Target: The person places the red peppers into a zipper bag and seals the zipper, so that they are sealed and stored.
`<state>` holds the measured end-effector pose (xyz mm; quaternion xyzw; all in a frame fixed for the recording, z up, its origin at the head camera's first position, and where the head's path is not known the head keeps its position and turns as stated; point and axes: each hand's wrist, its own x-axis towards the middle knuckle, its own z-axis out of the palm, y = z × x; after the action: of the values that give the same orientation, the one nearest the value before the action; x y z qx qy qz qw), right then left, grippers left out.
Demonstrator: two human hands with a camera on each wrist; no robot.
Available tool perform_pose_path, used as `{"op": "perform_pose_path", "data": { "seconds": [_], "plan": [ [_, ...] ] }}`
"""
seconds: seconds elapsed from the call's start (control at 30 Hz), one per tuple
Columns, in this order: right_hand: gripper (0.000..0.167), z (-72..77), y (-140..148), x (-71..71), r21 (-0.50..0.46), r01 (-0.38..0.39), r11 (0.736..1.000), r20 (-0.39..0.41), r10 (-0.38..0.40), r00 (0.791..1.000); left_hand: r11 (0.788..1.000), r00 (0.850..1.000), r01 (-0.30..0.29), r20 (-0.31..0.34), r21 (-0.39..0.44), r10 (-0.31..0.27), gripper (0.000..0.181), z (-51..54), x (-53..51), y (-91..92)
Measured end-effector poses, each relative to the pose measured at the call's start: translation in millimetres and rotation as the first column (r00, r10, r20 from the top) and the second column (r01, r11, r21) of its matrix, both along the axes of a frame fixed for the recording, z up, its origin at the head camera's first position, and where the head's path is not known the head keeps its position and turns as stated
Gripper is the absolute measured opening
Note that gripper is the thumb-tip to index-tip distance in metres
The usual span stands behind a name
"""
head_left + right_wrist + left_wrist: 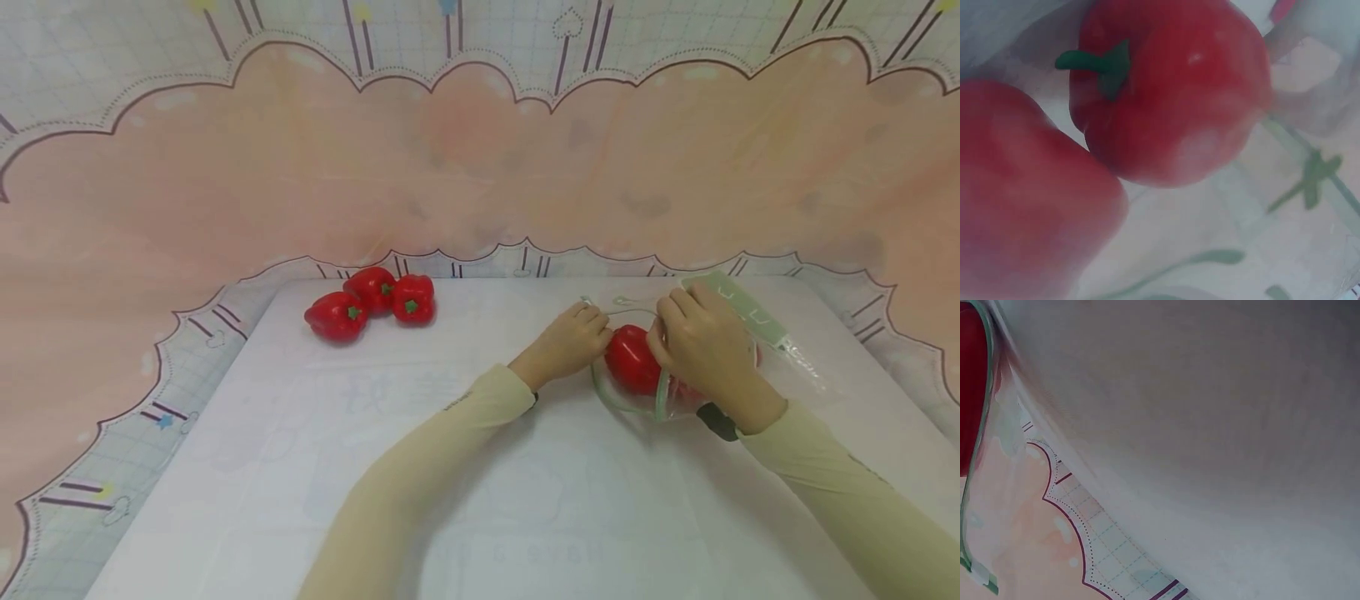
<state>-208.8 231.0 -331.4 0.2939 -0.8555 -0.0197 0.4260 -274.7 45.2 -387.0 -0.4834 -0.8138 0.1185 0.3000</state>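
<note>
At the far left corner of your table [262, 467] three red peppers sit in a loose cluster: a front pepper [326, 320], a rear pepper [367, 287] touching or nearly touching it, and a blocky right-hand pepper [413, 293] beside the rear one. Green stems show on all three. Behind the far edge hangs a peach cloth [450, 183] with scalloped outlines. Between the cluster and your hands the table's cover bears faint marks; nearer the front edge, pale lettering seems to read "Have a", the rest washed out.

Farther right, your left hand [568, 340] has its grip pinched on the left rim of a clear bag [663, 398], which lies toward the far right corner. Inside, a glossy, smooth red pepper [630, 360] rests near your left fingertips. Your right hand [708, 350], its grip curled on the bag, covers much of the plastic and more red behind it. The right wrist view shows two peppers through hazy film, the upper pepper [1172, 94] with a green stem. The bag has green trim and, at its far right, a green band [750, 312] with white shapes you cannot make out as words.
</note>
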Motion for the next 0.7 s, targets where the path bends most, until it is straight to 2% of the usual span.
{"op": "perform_pose_path", "data": {
  "seconds": [0.13, 0.3, 0.7],
  "plan": [
    [0.013, -1.9, 0.9, -1.0, -0.018, -0.005, 1.000, -0.002, 0.005, 1.000, 1.000, 0.999, -0.030, 0.044, -0.006, 0.030, 0.023, -1.1, -1.6, -0.5],
    [0.012, -4.9, 0.8, -1.8, -0.059, -0.009, 0.998, -0.009, 0.009, 1.000, 0.999, 0.998, -0.031, 0.062, -0.010, 0.032, 0.025, 2.3, -0.7, -7.5],
    [0.012, -5.6, 0.2, -3.2, -0.090, -0.033, 0.995, -0.025, 0.031, 0.999, 0.998, 0.998, -0.060, 0.010, -0.002, 0.060, 0.028, 7.5, -6.1, -38.5]
  ]
}}
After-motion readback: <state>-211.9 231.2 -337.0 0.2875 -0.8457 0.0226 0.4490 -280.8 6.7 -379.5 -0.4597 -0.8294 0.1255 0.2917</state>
